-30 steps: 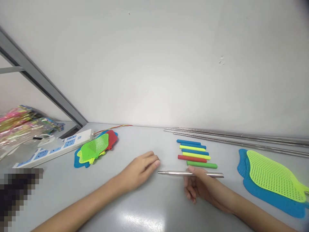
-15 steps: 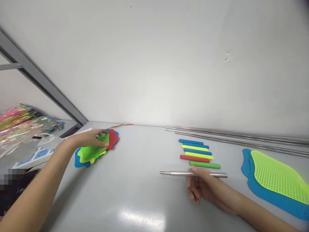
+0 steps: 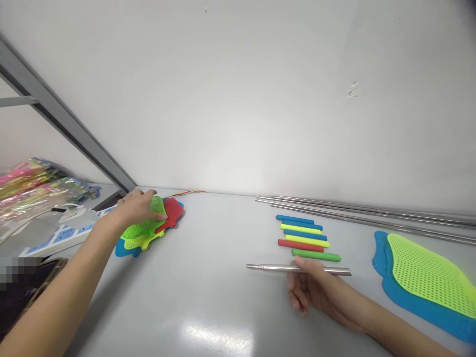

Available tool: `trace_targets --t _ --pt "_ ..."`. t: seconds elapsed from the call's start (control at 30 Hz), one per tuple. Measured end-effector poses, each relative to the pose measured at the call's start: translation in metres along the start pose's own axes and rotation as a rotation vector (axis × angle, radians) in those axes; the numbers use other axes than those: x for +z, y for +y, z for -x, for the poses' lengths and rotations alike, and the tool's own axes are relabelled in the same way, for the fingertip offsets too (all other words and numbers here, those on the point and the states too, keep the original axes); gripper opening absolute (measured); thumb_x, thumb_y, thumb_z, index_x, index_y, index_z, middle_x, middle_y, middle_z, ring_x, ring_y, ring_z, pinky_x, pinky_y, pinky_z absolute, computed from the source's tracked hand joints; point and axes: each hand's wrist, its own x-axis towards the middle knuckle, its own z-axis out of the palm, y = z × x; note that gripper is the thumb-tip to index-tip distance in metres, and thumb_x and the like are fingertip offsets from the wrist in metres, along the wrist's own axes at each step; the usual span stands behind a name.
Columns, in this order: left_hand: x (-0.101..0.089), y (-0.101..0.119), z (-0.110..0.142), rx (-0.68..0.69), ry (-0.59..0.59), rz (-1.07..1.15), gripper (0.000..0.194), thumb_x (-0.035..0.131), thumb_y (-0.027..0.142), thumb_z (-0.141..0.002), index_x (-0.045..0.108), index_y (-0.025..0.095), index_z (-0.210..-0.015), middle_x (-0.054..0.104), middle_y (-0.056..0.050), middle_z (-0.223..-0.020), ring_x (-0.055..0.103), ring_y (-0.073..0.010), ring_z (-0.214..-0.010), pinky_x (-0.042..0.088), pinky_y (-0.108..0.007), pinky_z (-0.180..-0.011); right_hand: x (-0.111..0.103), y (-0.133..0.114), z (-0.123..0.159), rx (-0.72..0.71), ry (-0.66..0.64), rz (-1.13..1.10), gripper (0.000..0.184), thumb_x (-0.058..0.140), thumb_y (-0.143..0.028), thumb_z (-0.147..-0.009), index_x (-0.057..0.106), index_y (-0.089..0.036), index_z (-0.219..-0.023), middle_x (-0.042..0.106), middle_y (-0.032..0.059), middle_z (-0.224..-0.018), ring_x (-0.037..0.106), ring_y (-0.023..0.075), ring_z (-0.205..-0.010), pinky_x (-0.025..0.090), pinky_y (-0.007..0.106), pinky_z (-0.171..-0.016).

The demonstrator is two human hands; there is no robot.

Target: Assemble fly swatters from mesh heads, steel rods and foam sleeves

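Observation:
My left hand (image 3: 138,207) reaches to the far left and pinches the top green mesh swatter head (image 3: 145,227) of a small pile, thumb on its upper face. Under it lie yellow, red (image 3: 171,212) and blue heads. My right hand (image 3: 310,290) rests on the grey table (image 3: 208,297), fingers curled round a short metal rod (image 3: 275,267) that lies crosswise. Just beyond the rod lies a row of coloured foam grips (image 3: 305,238) in blue, yellow, red and green.
Long metal rods (image 3: 372,210) lie along the back wall. A yellow-green mesh head on a blue one (image 3: 427,282) lies at the right. A white and blue power strip (image 3: 70,230) and packaged swatters (image 3: 33,186) sit at the left, behind a grey slanted frame bar (image 3: 74,139).
My left hand left the table's middle, swung to the left pile and closed on the green mesh head. The right hand kept its hold on the short rod.

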Motion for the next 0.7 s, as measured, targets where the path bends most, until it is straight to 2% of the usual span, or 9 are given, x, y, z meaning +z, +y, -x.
trace_targets --t 0.07,0.2,0.47,0.6,0.7 --pt "-0.002 0.004 0.001 0.004 0.013 -0.096 0.077 0.048 0.055 -0.067 0.034 0.001 -0.119 0.038 -0.022 -0.111 0.028 -0.0447 -0.107 0.024 -0.055 -0.081 -0.001 0.000 -0.001 0.001 -0.001 -0.005 0.053 0.021 -0.048 -0.084 0.056 -0.011 -0.071 0.045 0.0016 -0.051 0.050 0.0148 -0.058 0.036 0.027 -0.054" --pt "-0.009 0.012 0.006 0.005 0.030 -0.246 0.066 0.044 0.050 -0.071 0.038 0.002 -0.115 0.040 -0.021 -0.102 0.034 -0.0431 -0.103 0.026 -0.052 -0.078 -0.001 0.000 -0.001 -0.006 -0.012 -0.013 0.053 0.019 -0.046 -0.085 0.055 -0.010 -0.072 0.045 0.0016 -0.051 0.050 0.0147 -0.058 0.037 0.027 -0.055" --pt "-0.031 0.027 0.015 0.017 0.083 -0.308 0.029 0.031 0.030 -0.080 0.048 0.013 -0.095 0.048 -0.012 -0.088 0.048 -0.0282 -0.087 0.029 -0.045 -0.076 0.000 0.000 -0.001 0.006 0.002 0.000 0.052 0.021 -0.047 -0.085 0.056 -0.011 -0.071 0.044 0.0017 -0.050 0.050 0.0155 -0.059 0.036 0.027 -0.054" --pt "-0.041 0.034 0.025 0.029 0.207 -0.251 0.029 0.026 0.030 -0.082 0.043 0.014 -0.100 0.050 -0.010 -0.087 0.049 -0.0242 -0.079 0.035 -0.033 -0.066 0.000 0.000 -0.002 0.002 -0.002 -0.005 0.052 0.020 -0.046 -0.085 0.056 -0.011 -0.071 0.045 0.0017 -0.051 0.050 0.0153 -0.058 0.036 0.027 -0.054" --pt "-0.046 0.041 0.032 -0.032 0.343 -0.089 0.034 0.030 0.034 -0.082 0.042 0.014 -0.105 0.050 -0.004 -0.068 0.048 -0.0188 -0.062 0.034 -0.025 -0.052 0.000 -0.001 -0.001 -0.003 -0.004 -0.011 0.051 0.020 -0.045 -0.085 0.056 -0.011 -0.072 0.044 0.0013 -0.050 0.050 0.0154 -0.058 0.036 0.027 -0.054"
